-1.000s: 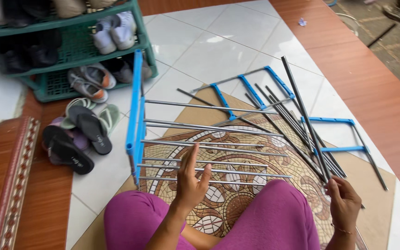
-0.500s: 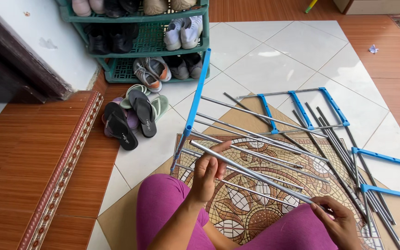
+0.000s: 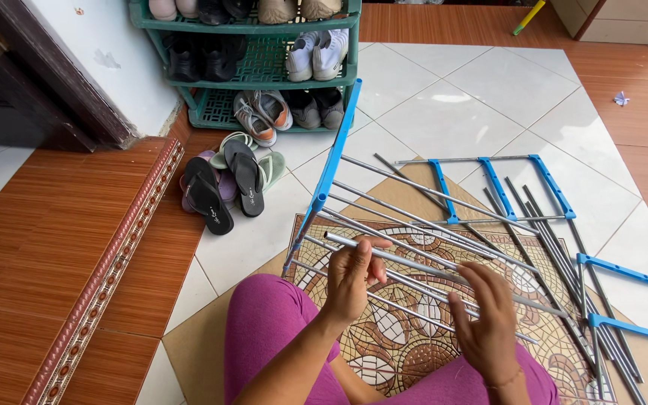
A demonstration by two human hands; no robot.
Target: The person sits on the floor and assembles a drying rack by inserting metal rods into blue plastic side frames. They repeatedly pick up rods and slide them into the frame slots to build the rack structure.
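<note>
My left hand (image 3: 352, 276) grips a silver metal rod (image 3: 414, 262) near its left end. My right hand (image 3: 489, 319) is closed loosely over the same rod farther right, fingers in front of it. The rod lies slanted above my magenta-trousered legs (image 3: 268, 334). Just beyond it stands a blue plastic side bar (image 3: 330, 166) on edge, with several silver rods (image 3: 421, 187) plugged into it and fanning out to the right over the mosaic floor tile (image 3: 406, 349).
More rack parts lie on the floor: a blue-and-silver frame (image 3: 491, 182), a bundle of dark rods (image 3: 556, 247) and blue brackets (image 3: 624, 274) at the right. A green shoe rack (image 3: 264, 75) and sandals (image 3: 226, 184) stand at the back left beside a dark door frame (image 3: 46, 82).
My right hand has slid from the rod's far end toward its middle. The rod has levelled slightly and my left hand keeps its hold. The view shifted a little.
</note>
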